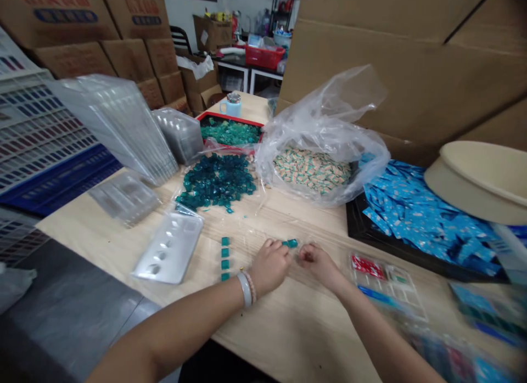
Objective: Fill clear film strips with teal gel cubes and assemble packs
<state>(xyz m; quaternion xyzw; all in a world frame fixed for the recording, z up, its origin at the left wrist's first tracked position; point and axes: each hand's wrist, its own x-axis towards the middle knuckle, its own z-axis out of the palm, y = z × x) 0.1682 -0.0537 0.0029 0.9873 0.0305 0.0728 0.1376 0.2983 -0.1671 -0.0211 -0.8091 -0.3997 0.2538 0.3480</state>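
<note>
My left hand (272, 262) is low over the wooden table, its fingers curled and closed; what they hold, if anything, is hidden. Just beyond its fingertips lie small teal square pieces (291, 243), partly covered by the hand. To the right, my right hand (318, 260) is closed with thumb and fingertips pinched together, and I cannot make out what is between them. Left of my left hand, several teal squares (225, 252) form a short column on the table. Farther back spreads a heap of loose dark-teal pieces (220, 180) on clear plastic.
Clear plastic trays (171, 246) stand and lie at the left. A plastic bag (329, 125) holds many small packets. Blue packets (424, 207) fill a black tray beside a cream basin (481, 174). A filled clear pack (389, 281) lies at right; cardboard boxes rise behind.
</note>
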